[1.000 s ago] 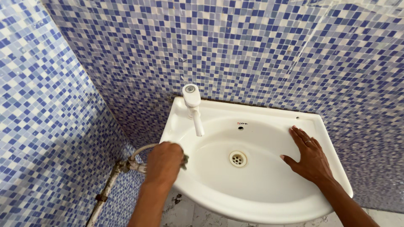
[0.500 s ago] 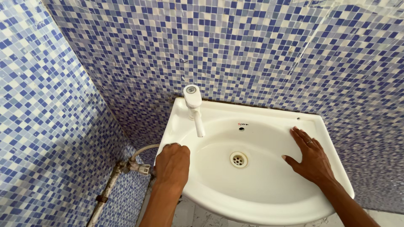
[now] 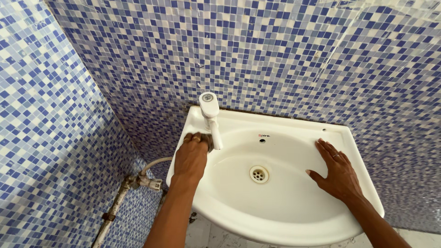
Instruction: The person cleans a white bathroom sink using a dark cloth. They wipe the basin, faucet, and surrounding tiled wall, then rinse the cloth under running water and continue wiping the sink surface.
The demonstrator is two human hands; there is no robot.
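A white wall-hung washbasin (image 3: 275, 229) sits in a corner of blue mosaic tile, with a white tap (image 3: 210, 115) at its back left and a metal drain (image 3: 259, 174) in the bowl. My left hand (image 3: 192, 156) is pressed on the basin's left rim, right beside the tap's spout, fingers curled over a small dark scrub pad (image 3: 209, 140) that mostly hides under them. Flat on the bowl's right slope lies my right hand (image 3: 339, 172), fingers spread, holding nothing.
A flexible hose (image 3: 154, 164) and a valve (image 3: 149, 181) join a pipe (image 3: 115, 206) on the wall below the basin's left side. Tiled walls close in at the left and behind. A pale floor shows under the basin.
My left hand has slid from the basin's front left edge up along the rim to the base of the tap. My right hand has stayed in place.
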